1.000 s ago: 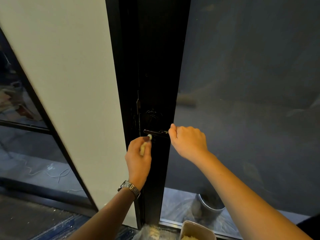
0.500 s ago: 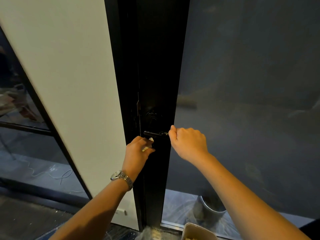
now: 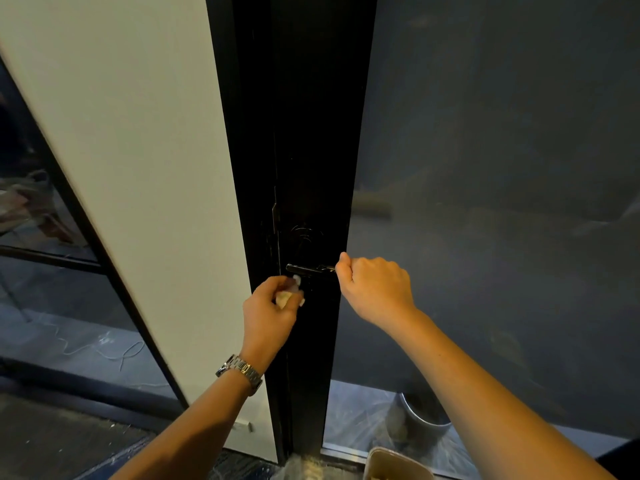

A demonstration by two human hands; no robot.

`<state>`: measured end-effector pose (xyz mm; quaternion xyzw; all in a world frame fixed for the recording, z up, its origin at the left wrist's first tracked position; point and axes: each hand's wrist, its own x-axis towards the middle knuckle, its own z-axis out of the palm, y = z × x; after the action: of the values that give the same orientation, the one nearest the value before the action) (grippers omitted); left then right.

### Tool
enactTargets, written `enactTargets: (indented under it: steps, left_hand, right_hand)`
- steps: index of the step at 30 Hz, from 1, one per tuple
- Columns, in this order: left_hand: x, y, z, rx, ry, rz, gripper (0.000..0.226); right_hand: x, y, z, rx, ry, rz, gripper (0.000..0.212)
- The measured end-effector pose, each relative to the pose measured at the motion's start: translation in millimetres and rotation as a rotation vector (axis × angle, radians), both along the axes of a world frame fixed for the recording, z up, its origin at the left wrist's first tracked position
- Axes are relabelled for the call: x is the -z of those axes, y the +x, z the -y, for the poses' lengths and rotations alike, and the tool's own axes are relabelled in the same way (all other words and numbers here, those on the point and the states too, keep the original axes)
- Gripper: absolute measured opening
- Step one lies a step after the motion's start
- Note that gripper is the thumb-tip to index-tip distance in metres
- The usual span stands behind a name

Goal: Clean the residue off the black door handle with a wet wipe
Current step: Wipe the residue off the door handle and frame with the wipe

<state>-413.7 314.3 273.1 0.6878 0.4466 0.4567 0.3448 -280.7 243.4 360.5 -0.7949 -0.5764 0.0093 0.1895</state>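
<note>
The black door handle (image 3: 306,269) is a horizontal lever on the narrow black door frame (image 3: 311,150). My right hand (image 3: 375,289) is closed around the lever's right end. My left hand (image 3: 268,311), with a metal watch on the wrist, pinches a small folded wet wipe (image 3: 287,296) just below the lever's left end. Whether the wipe touches the lever I cannot tell. A round lock plate sits right above the lever.
A white wall panel (image 3: 138,168) stands left of the frame and dark glass (image 3: 502,168) fills the right. Behind the glass near the floor sits a metal bucket (image 3: 424,415). A pale container (image 3: 398,464) lies at the bottom edge.
My left hand has shifted a little under the lever's left end and turned, with the wipe showing more between the fingers. The right hand keeps its hold.
</note>
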Motion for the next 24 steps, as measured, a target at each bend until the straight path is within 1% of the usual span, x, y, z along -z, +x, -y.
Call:
enactTargets:
  steps: [2,5,7,10,11,12,13,15,19,22,24]
  left_hand:
    - [-4.5,5.0,1.4,0.027,0.06,0.011,0.016]
    - [-4.6,5.5,-3.9,0.096,0.137,-0.091,0.017]
    - [-2.3,3.8,-8.5,0.161,0.242,-0.2,0.016]
    - [1.4,7.5,-13.9,0.31,0.508,-0.491,0.014]
    - [1.8,9.7,-14.9,0.328,0.561,-0.571,0.015]
    - [2.4,11.8,-15.0,0.323,0.588,-0.61,0.015]
    - [3.7,13.5,-14.5,0.302,0.591,-0.608,0.016]
    - [7.3,16.4,-9.7,0.218,0.535,-0.503,0.015]
    - [9.4,21.5,5.4,0.027,0.29,-0.238,0.02]
    - [7.0,26.9,12.9,-0.097,0.139,-0.035,0.018]
    - [6.4,30.1,16.7,-0.174,0.036,0.062,0.018]
  right_hand:
    - [-0.5,-0.1,-0.2,0.009,-0.001,0.005,0.056]
    - [-0.8,-0.3,0.4,0.017,-0.006,0.015,0.056]
    - [-0.8,-1.1,1.4,0.024,-0.008,0.015,0.056]
    - [-2.1,-1.5,1.7,0.028,-0.009,0.015,0.056]
    - [-2.3,-1.5,1.6,0.027,-0.01,0.016,0.056]
    - [-2.4,-1.4,1.8,0.027,-0.011,0.016,0.056]
    - [-2.4,-1.3,1.8,0.029,-0.012,0.014,0.056]
    - [-2.0,-1.2,1.8,0.03,-0.011,0.011,0.056]
    - [-2.1,-0.7,1.1,0.024,-0.02,-0.003,0.056]
    - [-1.4,-0.9,1.3,0.027,-0.017,0.004,0.057]
    - [-1.2,-1.6,1.4,0.03,-0.014,0.012,0.057]
